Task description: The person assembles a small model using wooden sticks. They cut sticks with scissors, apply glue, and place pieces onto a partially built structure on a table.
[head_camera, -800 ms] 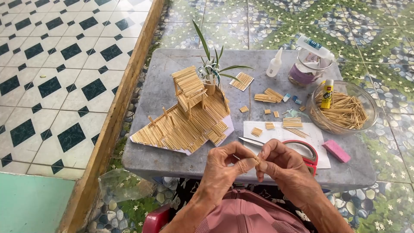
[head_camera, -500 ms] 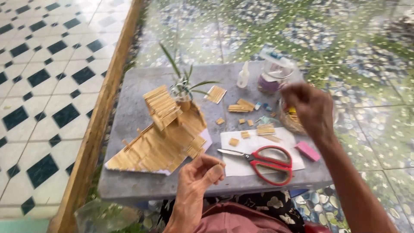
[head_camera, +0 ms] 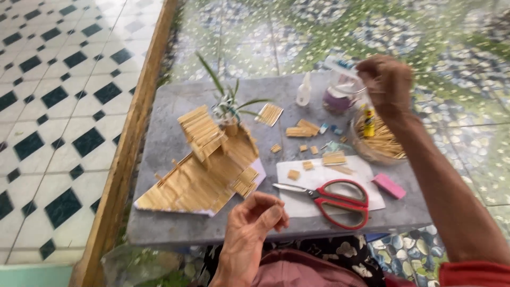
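Note:
My left hand [head_camera: 254,226] hovers at the near edge of the grey stone table [head_camera: 170,226], thumb and fingers pinched on a small wooden piece that barely shows. My right hand [head_camera: 388,85] is blurred and stretched to the far right, fingers bunched above a clear bowl of thin sticks [head_camera: 382,142] and beside a clear jar with purple contents [head_camera: 339,100]. I cannot tell whether it holds anything. A model house of wooden sticks [head_camera: 204,162] stands at the table's left. Red scissors [head_camera: 340,199] lie shut on a white paper sheet [head_camera: 366,170].
A small plant [head_camera: 228,103] rises behind the model. A white squeeze bottle [head_camera: 303,90], a yellow glue bottle [head_camera: 368,121], a pink block [head_camera: 389,185] and several cut stick panels [head_camera: 300,130] are also on the table. A wooden beam [head_camera: 125,165] borders a checkered tile floor [head_camera: 58,106].
My hands were together at the near edge holding a small piece. The right hand has let go and reached out to the far right by the jar and bowl. The left hand stays near.

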